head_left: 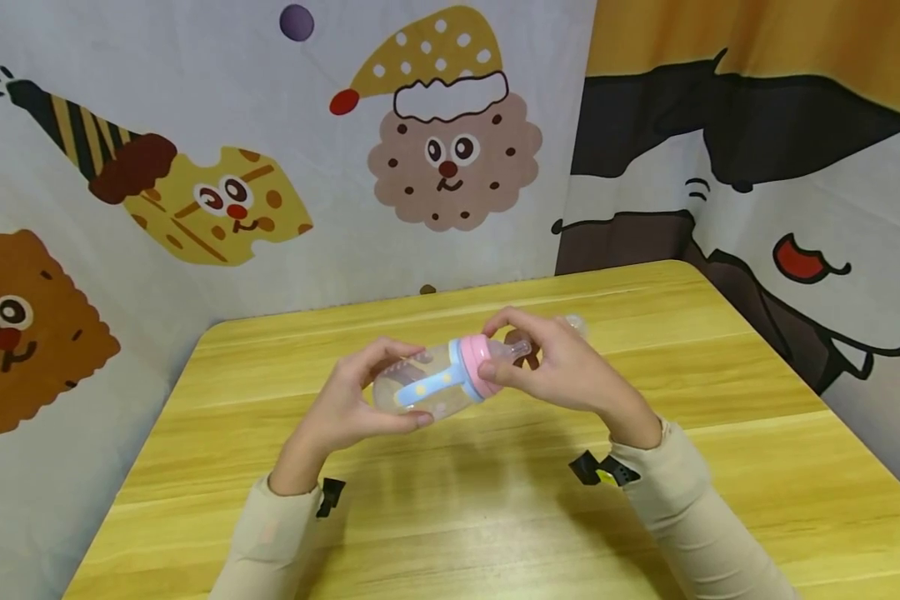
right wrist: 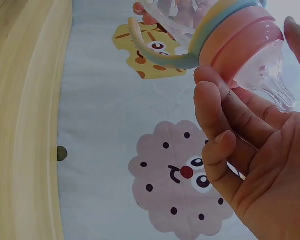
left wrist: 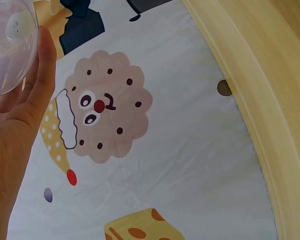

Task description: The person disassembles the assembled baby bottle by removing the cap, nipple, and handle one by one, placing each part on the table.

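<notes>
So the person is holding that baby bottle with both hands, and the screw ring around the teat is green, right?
Not quite. Both the left hand and the right hand do hold the baby bottle, but the screw ring around the teat is pink, not green. The head view shows it, and so does the right wrist view.

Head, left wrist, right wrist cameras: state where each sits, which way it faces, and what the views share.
Head: worn on the head, looks forward and down at the table; shows left hand, right hand, both sleeves, baby bottle.
Left wrist: on the left wrist, looks past the bottle's clear base at the backdrop; shows palm and fingers.
Right wrist: on the right wrist, looks at the pink collar and teat; shows fingers.
Shared: the bottle, the cookie cartoon, the table edge.
</notes>
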The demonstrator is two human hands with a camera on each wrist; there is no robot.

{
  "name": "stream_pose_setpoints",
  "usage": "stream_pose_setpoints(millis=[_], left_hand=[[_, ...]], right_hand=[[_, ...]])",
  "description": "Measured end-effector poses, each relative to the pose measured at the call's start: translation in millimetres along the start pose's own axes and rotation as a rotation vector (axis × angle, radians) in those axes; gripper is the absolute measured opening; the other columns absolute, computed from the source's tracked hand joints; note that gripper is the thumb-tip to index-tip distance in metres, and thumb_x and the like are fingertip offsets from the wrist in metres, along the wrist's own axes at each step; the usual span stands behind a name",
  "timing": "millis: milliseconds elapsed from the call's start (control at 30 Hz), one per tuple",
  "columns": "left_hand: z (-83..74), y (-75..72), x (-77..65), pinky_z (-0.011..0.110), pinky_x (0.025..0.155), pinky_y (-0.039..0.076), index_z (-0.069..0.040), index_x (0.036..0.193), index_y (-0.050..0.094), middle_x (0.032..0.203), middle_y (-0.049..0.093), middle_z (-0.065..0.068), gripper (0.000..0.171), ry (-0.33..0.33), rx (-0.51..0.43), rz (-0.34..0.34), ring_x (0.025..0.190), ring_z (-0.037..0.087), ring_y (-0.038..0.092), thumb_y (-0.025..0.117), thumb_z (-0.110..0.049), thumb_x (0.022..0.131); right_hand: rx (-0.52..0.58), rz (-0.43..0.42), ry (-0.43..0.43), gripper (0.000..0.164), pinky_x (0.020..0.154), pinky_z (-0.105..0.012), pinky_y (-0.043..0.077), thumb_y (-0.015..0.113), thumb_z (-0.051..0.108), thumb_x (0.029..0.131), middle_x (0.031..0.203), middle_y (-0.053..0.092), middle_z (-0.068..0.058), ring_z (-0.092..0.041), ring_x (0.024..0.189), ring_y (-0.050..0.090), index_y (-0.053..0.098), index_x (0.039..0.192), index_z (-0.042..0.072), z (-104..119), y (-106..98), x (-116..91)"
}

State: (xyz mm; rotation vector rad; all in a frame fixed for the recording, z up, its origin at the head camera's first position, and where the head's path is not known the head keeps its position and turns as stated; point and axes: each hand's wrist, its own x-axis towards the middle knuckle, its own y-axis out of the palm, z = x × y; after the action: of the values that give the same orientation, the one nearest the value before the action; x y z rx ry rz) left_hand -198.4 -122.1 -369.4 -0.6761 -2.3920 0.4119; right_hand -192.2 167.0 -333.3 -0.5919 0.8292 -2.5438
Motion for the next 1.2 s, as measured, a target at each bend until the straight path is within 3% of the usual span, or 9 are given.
stream_pose_setpoints(millis=[233,500,800,1200], left_hand=[[-0.4,-1.3,0.0,0.034,0.078,0.055,-0.007,0.118,0.06,0.119,0.066,0.007,0.06,-0.002,0.021,0.0,0.093,0.021,0.065,0.09,-0.008,0.066],[0.9,-1.6,-1.4,0.035,0.081,0.055,-0.009,0.117,0.058,0.119,0.066,0.005,0.058,-0.041,0.012,-0.002,0.094,0.022,0.065,0.089,-0.011,0.068],[0.7,-3.7,-3.9,0.035,0.084,0.054,-0.01,0.117,0.057,0.119,0.066,0.005,0.058,-0.056,0.021,-0.011,0.096,0.023,0.064,0.089,-0.01,0.069],[3.3,-4.8,-3.5,0.034,0.075,0.056,-0.01,0.115,0.056,0.116,0.065,0.007,0.053,-0.083,-0.017,0.003,0.092,0.022,0.065,0.086,-0.01,0.071]], right_hand=[[-0.013,-0.002,0.008,0.038,0.05,-0.029,0.046,0.075,0.044,0.084,0.079,0.067,0.012,-0.016,0.059,0.056,0.057,0.114,0.031,1.6,-0.7,-1.2],[-0.009,0.024,-0.053,0.047,0.065,-0.032,0.05,0.079,0.039,0.081,0.093,0.069,0.013,-0.015,0.076,0.061,0.055,0.121,0.035,0.9,-3.8,-2.5],[0.045,0.036,-0.134,0.054,0.079,-0.038,0.051,0.083,0.015,0.077,0.114,0.065,0.007,-0.011,0.098,0.06,0.056,0.125,0.015,28.6,-9.8,-7.0],[0.012,0.071,-0.186,0.061,0.09,-0.036,0.047,0.081,0.029,0.08,0.131,0.056,0.014,-0.009,0.114,0.054,0.05,0.132,0.03,-4.4,-6.5,-1.3]])
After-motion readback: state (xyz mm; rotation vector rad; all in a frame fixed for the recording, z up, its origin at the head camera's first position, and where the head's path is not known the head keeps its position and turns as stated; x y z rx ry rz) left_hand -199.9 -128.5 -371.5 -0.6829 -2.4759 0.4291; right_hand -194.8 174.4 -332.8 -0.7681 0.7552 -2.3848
